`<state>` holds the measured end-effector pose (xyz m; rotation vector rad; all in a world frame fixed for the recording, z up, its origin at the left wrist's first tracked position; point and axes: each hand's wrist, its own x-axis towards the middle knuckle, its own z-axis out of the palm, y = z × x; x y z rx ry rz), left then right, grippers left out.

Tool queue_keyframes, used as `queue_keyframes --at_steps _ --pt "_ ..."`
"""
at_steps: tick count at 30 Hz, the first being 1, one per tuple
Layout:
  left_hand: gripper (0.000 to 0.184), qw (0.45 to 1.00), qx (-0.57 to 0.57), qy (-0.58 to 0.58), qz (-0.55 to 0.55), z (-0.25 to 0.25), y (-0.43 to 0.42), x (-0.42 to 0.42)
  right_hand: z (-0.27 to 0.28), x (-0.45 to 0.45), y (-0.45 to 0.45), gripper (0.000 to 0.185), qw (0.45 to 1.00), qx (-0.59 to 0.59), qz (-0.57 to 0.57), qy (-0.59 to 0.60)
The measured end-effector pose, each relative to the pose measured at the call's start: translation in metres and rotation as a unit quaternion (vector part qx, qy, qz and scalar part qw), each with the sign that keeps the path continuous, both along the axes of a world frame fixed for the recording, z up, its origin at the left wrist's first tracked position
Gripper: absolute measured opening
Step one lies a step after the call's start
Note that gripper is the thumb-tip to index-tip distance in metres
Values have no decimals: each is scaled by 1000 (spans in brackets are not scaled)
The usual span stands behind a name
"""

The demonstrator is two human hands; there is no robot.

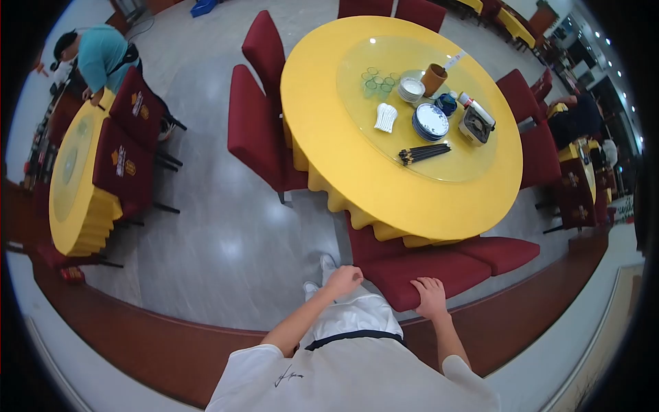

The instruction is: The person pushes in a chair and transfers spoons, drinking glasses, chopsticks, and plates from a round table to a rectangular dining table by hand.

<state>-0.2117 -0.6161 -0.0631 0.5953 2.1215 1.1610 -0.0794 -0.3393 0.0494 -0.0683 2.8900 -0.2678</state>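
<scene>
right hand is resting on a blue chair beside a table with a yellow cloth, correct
No, the chair is dark red, not blue, as the head view shows. The right hand does rest on it, beside the yellow-clothed table.

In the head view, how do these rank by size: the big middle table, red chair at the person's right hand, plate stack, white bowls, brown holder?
1. Big middle table
2. Red chair at the right hand
3. Plate stack
4. White bowls and brown holder: too alike to rank
</scene>
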Motion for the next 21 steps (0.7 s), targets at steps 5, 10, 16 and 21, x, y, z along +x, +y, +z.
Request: queue_keyframes --at_steps 5,10,16,21 --pt "18 997 15 -56 55 -4 -26 -71 6 -9 0 71 1000 4 -15 -24" --pt "25 994 10 -61 90 -34 -51 -157 8 -17 7 69 998 0 -28 -50" --pt "29 954 -12 -268 130 -30 -16 -279 22 -29 15 75 988 46 -90 -115" --pt "36 965 -72 -231 101 -30 25 -365 15 -32 -6 85 957 114 -211 -162"
